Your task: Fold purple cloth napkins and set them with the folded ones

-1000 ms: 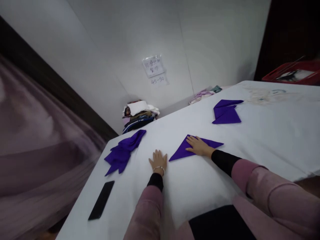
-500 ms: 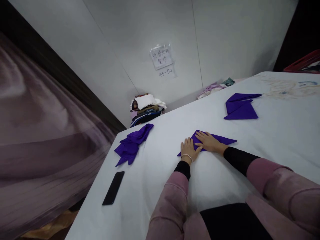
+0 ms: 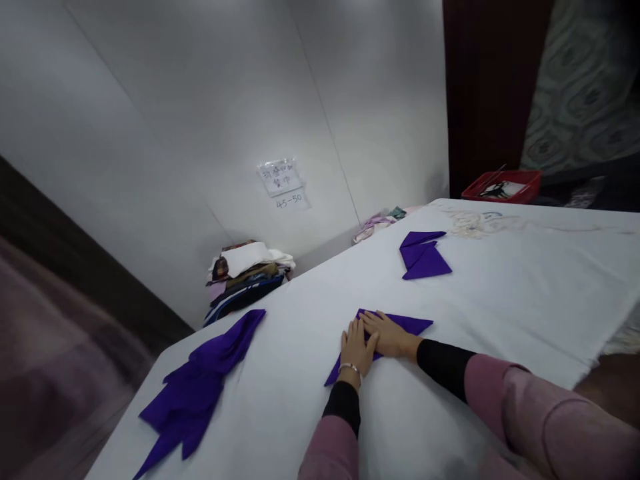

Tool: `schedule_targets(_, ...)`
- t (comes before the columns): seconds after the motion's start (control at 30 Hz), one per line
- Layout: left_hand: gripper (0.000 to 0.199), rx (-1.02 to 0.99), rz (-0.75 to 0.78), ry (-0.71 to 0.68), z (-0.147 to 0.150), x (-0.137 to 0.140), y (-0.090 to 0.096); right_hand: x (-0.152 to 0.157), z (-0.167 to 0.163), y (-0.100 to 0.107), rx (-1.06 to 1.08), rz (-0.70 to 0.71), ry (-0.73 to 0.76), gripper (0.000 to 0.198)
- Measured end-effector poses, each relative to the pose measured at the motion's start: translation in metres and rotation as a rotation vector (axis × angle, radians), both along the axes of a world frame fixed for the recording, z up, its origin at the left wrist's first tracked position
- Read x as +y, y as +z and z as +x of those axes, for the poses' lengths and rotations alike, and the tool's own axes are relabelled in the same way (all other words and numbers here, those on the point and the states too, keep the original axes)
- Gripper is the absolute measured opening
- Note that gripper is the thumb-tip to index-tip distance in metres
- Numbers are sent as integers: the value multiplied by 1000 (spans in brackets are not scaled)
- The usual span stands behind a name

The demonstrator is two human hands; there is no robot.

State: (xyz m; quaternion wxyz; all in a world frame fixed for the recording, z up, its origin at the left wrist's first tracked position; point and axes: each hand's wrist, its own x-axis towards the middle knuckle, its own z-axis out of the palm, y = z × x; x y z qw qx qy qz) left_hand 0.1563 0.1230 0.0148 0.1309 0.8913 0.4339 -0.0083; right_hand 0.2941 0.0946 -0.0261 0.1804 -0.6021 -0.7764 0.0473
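Your left hand [image 3: 356, 348] and right hand [image 3: 386, 333] lie flat side by side, touching, palms down with fingers lightly spread, pinching nothing. Beneath them, near the middle of the white-covered counter [image 3: 290, 407], is the purple triangular cloth [image 3: 414, 325], its points showing near left and far right; your palms probably press its layers flat. The loose purple cloth [image 3: 203, 377] at left and folded purple cloth [image 3: 427, 261] at far right sit well apart, likely leaving you working room.
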Motion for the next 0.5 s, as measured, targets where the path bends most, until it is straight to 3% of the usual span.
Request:
schedule_targets(0.2,70,28,22,14,-2,4,-10,-2,9,2,-3,-65,-36,65)
schedule_targets(0.5,70,107,89,-20,-1,4,-13,-47,56,5,6,-72,-77,72)
